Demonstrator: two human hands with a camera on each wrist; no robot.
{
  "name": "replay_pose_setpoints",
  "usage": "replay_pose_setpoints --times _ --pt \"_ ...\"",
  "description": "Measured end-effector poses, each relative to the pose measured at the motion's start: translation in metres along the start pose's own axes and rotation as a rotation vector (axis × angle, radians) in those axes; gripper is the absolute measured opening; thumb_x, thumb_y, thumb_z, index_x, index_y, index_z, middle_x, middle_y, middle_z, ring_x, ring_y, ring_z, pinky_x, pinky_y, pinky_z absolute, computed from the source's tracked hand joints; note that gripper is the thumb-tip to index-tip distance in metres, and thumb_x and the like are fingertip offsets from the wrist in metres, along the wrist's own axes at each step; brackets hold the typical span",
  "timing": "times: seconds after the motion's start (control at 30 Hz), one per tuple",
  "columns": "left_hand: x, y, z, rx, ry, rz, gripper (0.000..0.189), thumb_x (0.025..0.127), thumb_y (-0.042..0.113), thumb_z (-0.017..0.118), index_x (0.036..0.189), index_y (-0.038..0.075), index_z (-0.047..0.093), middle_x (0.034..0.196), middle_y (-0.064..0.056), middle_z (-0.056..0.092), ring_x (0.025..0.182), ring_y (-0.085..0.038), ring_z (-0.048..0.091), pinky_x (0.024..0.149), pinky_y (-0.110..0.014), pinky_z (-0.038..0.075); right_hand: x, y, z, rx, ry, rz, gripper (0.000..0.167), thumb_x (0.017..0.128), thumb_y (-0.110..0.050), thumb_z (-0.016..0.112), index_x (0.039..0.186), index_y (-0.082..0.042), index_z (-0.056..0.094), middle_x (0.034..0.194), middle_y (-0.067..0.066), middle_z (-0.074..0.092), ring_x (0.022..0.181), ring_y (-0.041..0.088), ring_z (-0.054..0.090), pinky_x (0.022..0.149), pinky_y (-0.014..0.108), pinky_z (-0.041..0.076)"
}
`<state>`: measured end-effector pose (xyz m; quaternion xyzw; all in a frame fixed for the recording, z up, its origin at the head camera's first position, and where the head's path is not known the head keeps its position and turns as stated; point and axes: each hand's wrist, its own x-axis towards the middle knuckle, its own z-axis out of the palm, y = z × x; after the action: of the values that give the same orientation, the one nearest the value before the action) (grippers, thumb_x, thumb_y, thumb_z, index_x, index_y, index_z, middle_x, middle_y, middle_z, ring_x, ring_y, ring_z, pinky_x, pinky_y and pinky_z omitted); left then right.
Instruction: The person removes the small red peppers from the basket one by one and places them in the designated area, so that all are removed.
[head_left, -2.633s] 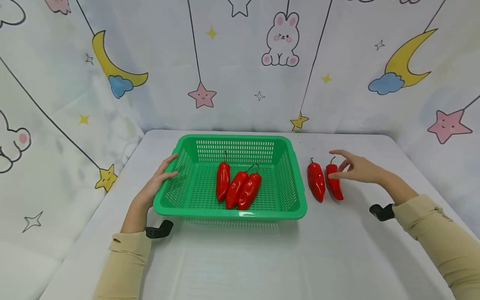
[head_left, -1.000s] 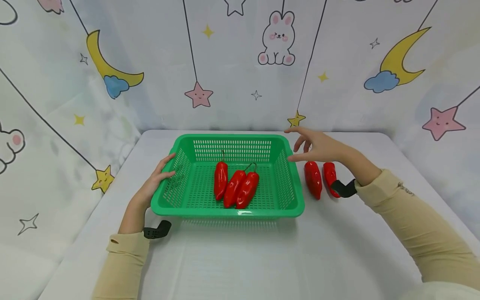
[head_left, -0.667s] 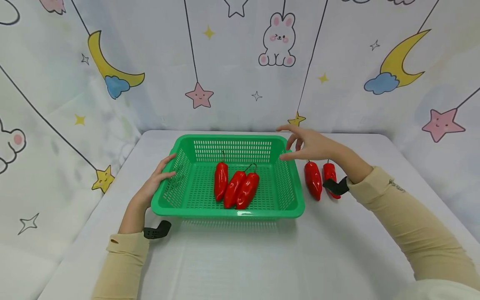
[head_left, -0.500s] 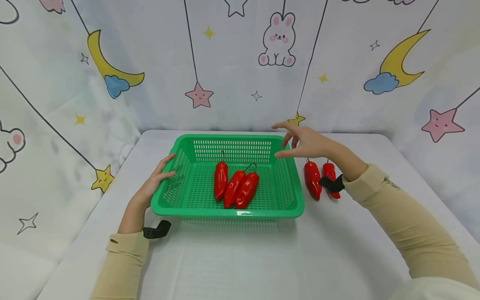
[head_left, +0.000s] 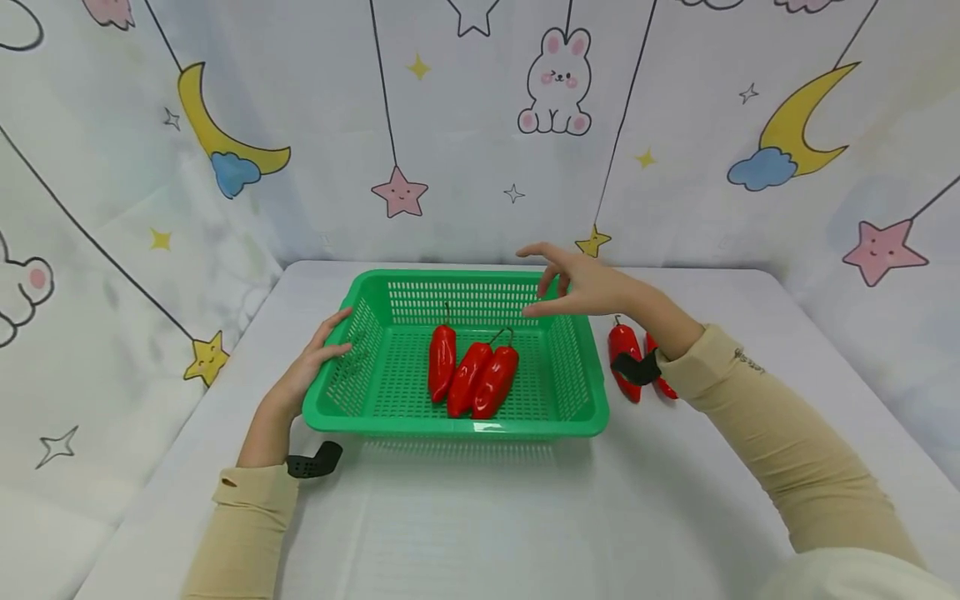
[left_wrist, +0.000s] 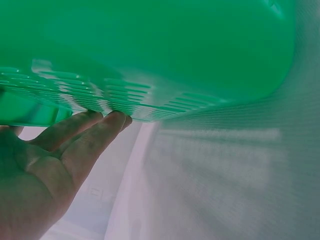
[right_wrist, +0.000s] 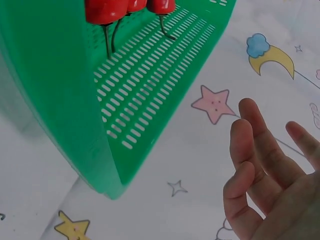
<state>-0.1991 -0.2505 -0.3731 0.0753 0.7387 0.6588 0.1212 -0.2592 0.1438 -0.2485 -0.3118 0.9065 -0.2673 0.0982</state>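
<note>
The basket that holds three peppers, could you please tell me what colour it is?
The basket is green, seen best in the head view.

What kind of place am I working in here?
Probably a staged recording set rather than a kitchen: a white table, a cartoon moon-and-star backdrop behind it, and a black wrist device on each arm.

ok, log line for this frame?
left hand: touches left side of green slotted plastic basket; right hand: empty, near basket's far right corner; three long glossy red peppers: in basket; two more: on white table
</note>
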Motion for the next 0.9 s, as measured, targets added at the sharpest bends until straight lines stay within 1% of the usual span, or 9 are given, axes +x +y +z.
replay_pose_setpoints --times 0.13,0.33,0.57,0.73,0.83,0.9 --pt "0.000 -0.001 0.000 0.006 0.004 0.001 0.058 0.098 0.022 0.036 0.148 0.028 0.007 0.150 -0.007 -0.001 0.120 -0.034 0.025 0.084 -0.033 0.038 0.005 -0.004 0.004 0.014 -0.006 -0.017 0.074 0.076 -0.043 0.070 0.138 -0.025 0.033 0.097 0.005 0.062 0.081 0.020 0.057 0.066 0.034 0.047" --pt "0.000 -0.001 -0.001 0.013 0.005 0.007 0.058 0.098 0.021 0.036 0.148 0.027 0.007 0.151 -0.006 -0.003 0.125 -0.035 0.021 0.087 -0.037 0.035 0.017 -0.009 0.010 0.028 -0.018 -0.043 0.073 0.077 -0.043 0.069 0.138 -0.025 0.033 0.095 0.001 0.062 0.078 0.020 0.057 0.067 0.033 0.046" --pt "0.001 0.001 0.001 -0.010 0.007 0.010 0.058 0.098 0.020 0.036 0.148 0.026 0.007 0.151 -0.004 -0.004 0.127 -0.035 0.018 0.091 -0.043 0.031 0.030 -0.017 0.018 0.047 -0.033 -0.092 0.074 0.077 -0.046 0.069 0.138 -0.025 0.033 0.093 -0.001 0.063 0.077 0.019 0.058 0.067 0.032 0.048" --pt "0.001 0.001 0.002 -0.011 0.004 0.010 0.058 0.098 0.019 0.037 0.148 0.025 0.008 0.150 -0.005 -0.003 0.124 -0.035 0.022 0.088 -0.038 0.035 0.038 -0.022 0.027 0.084 -0.066 -0.123 0.073 0.078 -0.043 0.068 0.139 -0.024 0.032 0.093 0.001 0.063 0.072 0.022 0.058 0.065 0.032 0.047" --pt "0.000 0.001 0.002 -0.011 0.006 0.005 0.058 0.098 0.020 0.037 0.148 0.026 0.009 0.150 -0.007 -0.001 0.121 -0.035 0.024 0.085 -0.036 0.037 0.042 -0.026 0.032 0.101 -0.088 -0.126 0.073 0.078 -0.043 0.068 0.139 -0.025 0.031 0.093 0.001 0.063 0.069 0.022 0.057 0.065 0.032 0.047" --pt "0.000 0.001 0.001 -0.012 0.007 0.002 0.058 0.098 0.020 0.037 0.148 0.027 0.009 0.150 -0.007 0.000 0.121 -0.035 0.025 0.085 -0.036 0.037 0.046 -0.028 0.034 0.101 -0.097 -0.121 0.073 0.078 -0.045 0.068 0.139 -0.027 0.031 0.092 0.000 0.062 0.068 0.021 0.057 0.065 0.032 0.047"
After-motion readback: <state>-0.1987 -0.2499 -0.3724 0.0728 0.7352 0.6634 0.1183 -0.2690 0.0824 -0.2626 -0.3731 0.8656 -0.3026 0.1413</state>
